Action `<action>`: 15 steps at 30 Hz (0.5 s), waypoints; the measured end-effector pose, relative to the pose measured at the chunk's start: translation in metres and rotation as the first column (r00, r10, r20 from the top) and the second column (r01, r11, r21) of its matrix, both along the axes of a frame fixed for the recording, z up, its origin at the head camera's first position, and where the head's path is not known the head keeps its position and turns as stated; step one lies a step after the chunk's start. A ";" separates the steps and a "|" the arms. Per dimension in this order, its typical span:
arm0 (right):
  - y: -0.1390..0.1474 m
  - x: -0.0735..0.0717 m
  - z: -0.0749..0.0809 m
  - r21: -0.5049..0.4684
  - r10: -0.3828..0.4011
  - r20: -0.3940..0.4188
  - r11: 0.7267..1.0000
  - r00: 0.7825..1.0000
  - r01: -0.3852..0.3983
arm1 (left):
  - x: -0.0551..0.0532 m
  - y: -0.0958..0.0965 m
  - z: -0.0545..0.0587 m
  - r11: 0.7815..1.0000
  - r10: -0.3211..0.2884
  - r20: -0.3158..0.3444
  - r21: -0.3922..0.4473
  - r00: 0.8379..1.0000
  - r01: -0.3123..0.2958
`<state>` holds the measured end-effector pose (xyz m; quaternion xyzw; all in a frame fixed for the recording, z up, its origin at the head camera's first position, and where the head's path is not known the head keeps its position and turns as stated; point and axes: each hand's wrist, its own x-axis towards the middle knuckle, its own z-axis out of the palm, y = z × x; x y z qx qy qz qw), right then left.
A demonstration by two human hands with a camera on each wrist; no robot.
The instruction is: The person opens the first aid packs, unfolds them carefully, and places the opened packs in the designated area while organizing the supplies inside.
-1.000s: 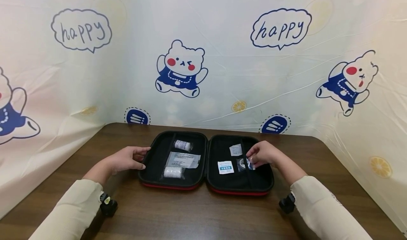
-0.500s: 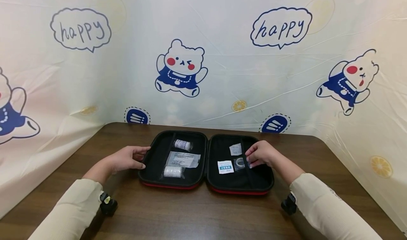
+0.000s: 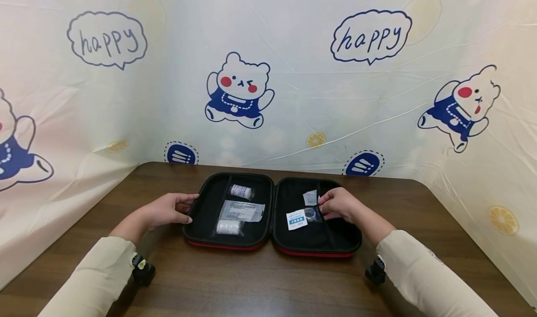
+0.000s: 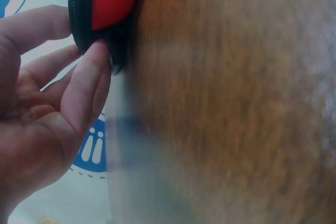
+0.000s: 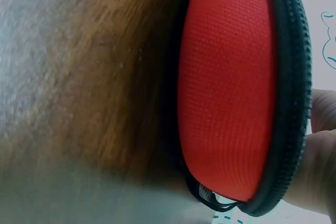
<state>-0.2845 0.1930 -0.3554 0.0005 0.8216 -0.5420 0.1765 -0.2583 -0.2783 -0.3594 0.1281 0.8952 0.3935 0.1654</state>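
A black-lined, red-shelled zip case point(image 3: 200, 230) lies unfolded on the wooden table. My left hand point(image 3: 165, 210) holds its left rim; in the left wrist view the thumb and index finger meet the zipper edge. Over the right half, my right hand point(image 3: 340, 203) pinches a small clear packet point(image 3: 312, 214) with a ring-shaped thing inside, beside the dark elastic strap point(image 3: 328, 233). A white sachet point(image 3: 310, 197) and a blue-printed white packet point(image 3: 296, 219) lie close by. In the right wrist view the red shell point(image 5: 228, 87) hides most of that hand.
Wrapped bandage rolls, one printed point(image 3: 241, 191) and one plain white point(image 3: 229, 227), sit in the left half around a flat clear-and-white pouch point(image 3: 242, 211). Behind the table point(image 3: 251, 284) hangs a printed cloth point(image 3: 293, 98).
My right hand has shifted left with the clear packet, which now reaches the blue-printed packet and has nudged it slightly. The strap bends left near the fingers. My left hand stays put.
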 end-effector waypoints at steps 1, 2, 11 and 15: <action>0.000 0.000 -0.001 -0.002 -0.003 -0.001 1.000 1.000 0.003 | 0.000 0.000 0.000 1.000 0.002 -0.001 0.000 1.000 -0.002; -0.001 0.000 0.000 0.000 -0.003 -0.001 1.000 1.000 0.003 | 0.000 0.000 0.000 1.000 -0.002 -0.002 0.000 1.000 0.002; 0.006 -0.002 0.007 0.072 0.047 -0.020 0.996 0.999 -0.045 | 0.000 0.000 0.000 1.000 -0.006 -0.008 -0.003 1.000 0.006; 0.008 -0.001 0.015 0.121 0.082 -0.021 0.990 0.996 -0.079 | 0.000 0.000 0.001 1.000 -0.003 -0.009 -0.006 1.000 0.003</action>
